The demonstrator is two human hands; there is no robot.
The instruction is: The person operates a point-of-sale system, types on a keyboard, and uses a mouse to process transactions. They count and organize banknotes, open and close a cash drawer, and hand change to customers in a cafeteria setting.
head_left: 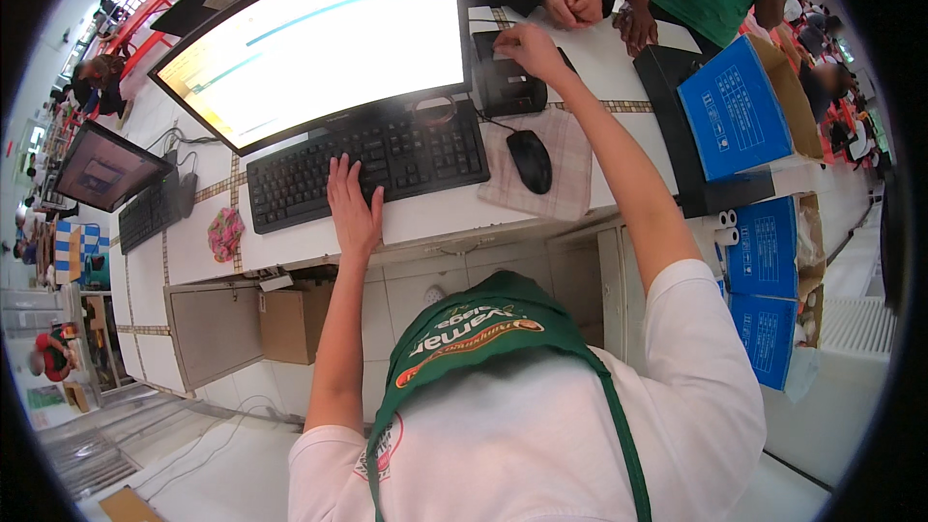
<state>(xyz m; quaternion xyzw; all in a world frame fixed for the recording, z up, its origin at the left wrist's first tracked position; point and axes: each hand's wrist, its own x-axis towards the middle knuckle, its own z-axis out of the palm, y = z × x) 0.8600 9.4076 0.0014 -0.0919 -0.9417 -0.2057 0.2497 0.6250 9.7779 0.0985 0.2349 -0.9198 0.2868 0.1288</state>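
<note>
My left hand (354, 208) lies with outstretched fingers on the lower edge of a black keyboard (425, 159). To the right, my right hand (532, 48) is at the top of a small black printer (512, 92), its fingers bent together. Whatever may be between those fingertips is hidden. A large lit monitor (329, 48) stands behind the keyboard. Beside the keyboard, a black mouse (530, 160) rests on a checked cloth (572, 150), under my right forearm.
Two people stand across the counter, one with clasped hands (573, 6), another with a hand (635, 27) on it. Blue boxes (735, 116) are at the right. A second screen (108, 166) and a pink crumpled cloth (225, 234) sit at the left. A cardboard box (290, 324) stands below.
</note>
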